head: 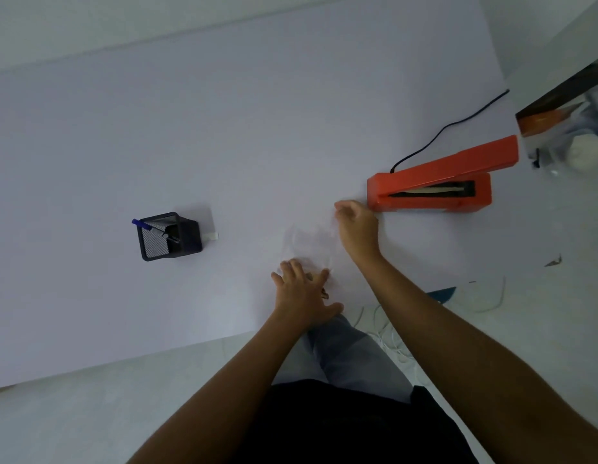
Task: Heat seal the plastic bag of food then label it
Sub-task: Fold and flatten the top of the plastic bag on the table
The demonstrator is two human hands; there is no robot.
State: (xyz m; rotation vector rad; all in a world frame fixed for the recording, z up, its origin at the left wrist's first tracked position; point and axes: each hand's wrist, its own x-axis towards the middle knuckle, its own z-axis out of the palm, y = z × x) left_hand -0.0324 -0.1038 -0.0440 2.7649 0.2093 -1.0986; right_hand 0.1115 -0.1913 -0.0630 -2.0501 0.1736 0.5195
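A clear plastic bag [309, 244] lies flat on the white table [224, 128], hard to make out against it. My left hand [302, 293] rests flat on the bag's near end, fingers spread, with a bit of brown food showing under it. My right hand [356, 224] pinches the bag's far right corner. Just right of that hand stands the orange heat sealer [435, 184], its lid raised and its sealing strip showing. A white label [213, 235] lies beside the black mesh pen holder [168, 239], which holds a blue pen [142, 224].
The sealer's black cord [451, 125] runs off toward the back right. A box and clear packaging [572, 122] sit at the far right. White cables [391, 333] lie on the floor below the table's near edge, by my leg.
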